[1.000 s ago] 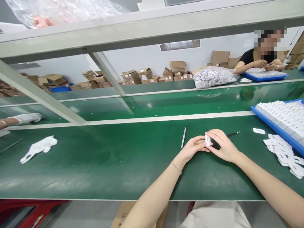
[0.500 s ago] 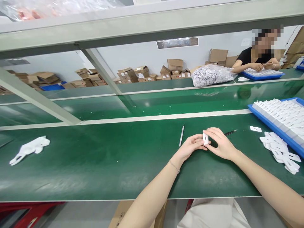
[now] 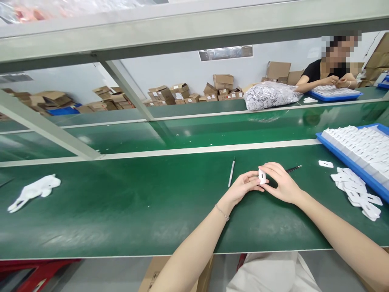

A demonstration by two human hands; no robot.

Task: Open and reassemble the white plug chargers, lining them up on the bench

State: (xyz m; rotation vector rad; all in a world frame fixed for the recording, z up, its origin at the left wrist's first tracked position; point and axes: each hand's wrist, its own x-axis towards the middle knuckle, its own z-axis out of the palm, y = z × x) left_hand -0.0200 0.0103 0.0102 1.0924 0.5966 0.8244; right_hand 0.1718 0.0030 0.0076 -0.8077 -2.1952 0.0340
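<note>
Between my two hands a small white plastic plate with a dark slot (image 3: 261,177) is held upright above the green worktop (image 3: 182,202). My left hand (image 3: 243,187) grips its left side and lower edge, fingers closed. With thumb and fingers, my right hand (image 3: 281,183) pinches it from the right. Black tweezers (image 3: 293,168) lie just behind my right hand. A slim pen-like tool (image 3: 231,173) rests on the worktop beyond my left hand. To the right are a single white plate (image 3: 325,164) and a loose pile of similar white plates (image 3: 354,188).
A blue tray (image 3: 358,160) filled with rows of white parts stands at the right. White gloves (image 3: 35,192) lie far left. Across the bench, a person (image 3: 328,75) works over another blue tray (image 3: 332,97) beside a clear bag of small parts (image 3: 270,96). A slanted metal post (image 3: 48,125) stands left.
The view has shifted very slightly. My hands keep the same hold on the white plate. The person opposite has moved their hands a little.
</note>
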